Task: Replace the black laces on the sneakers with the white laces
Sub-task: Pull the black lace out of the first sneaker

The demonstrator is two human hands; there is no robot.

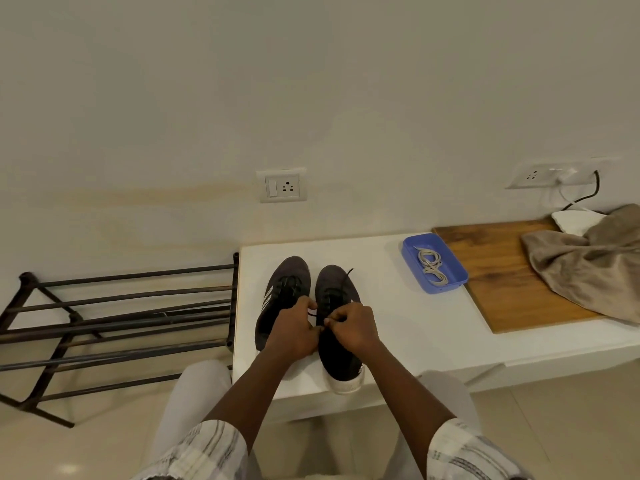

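Two dark sneakers stand side by side on the white table (398, 327), toes pointing away from me. The left sneaker (282, 289) has white stripes and black laces. The right sneaker (337, 289) has a white heel and a loose black lace end (347, 274) sticking up near its toe. My left hand (294, 329) and my right hand (353, 327) meet over the gap between the shoes, both pinching a black lace (313, 315) of the right sneaker. White laces (431, 266) lie coiled in a blue tray (412, 258) to the right.
A wooden board (498, 271) lies right of the tray with a beige cloth (588, 268) bunched on it. A black metal shoe rack (121, 323) stands left of the table. Wall sockets (282, 186) sit behind, one with a cable (585, 197) plugged in. My knees are under the table edge.
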